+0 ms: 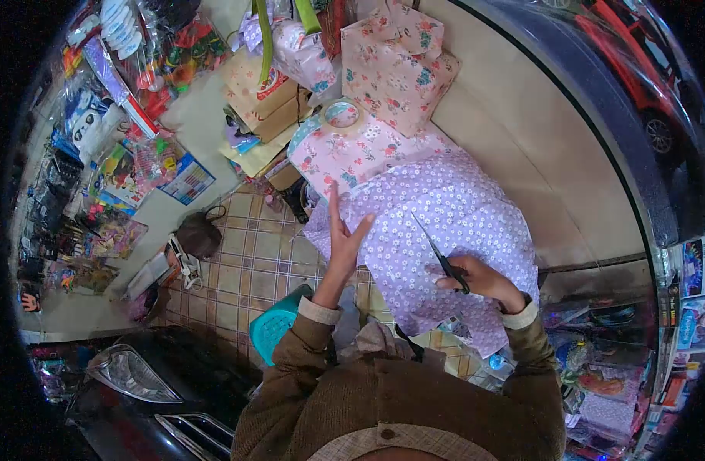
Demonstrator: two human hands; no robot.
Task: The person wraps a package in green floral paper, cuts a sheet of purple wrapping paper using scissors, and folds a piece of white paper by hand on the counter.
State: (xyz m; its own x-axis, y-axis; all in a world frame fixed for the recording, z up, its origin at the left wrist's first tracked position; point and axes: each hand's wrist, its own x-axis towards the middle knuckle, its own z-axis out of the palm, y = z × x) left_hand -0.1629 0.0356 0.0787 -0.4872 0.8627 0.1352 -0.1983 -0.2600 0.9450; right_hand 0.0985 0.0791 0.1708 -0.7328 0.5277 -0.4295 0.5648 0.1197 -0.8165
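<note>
A sheet of lilac wrapping paper [467,207] with small white flowers spreads out in front of me, its near edge hanging down. My right hand [479,278] grips black-handled scissors [438,252] over this paper, with the blades pointing away and to the left. At the paper's left edge is my left hand [346,240], its index finger stretched forward and thumb apart; whether it touches the paper I cannot tell. Beyond lies pink floral paper [345,157], with a roll of tape [341,115] on its far part.
A pink floral wrapped parcel [398,69] stands at the back, beside stacked boxes [268,100]. Packaged toys [99,131] line the left side. A teal plastic stool [272,330] is near my left arm, and a black toy car [152,392] sits lower left.
</note>
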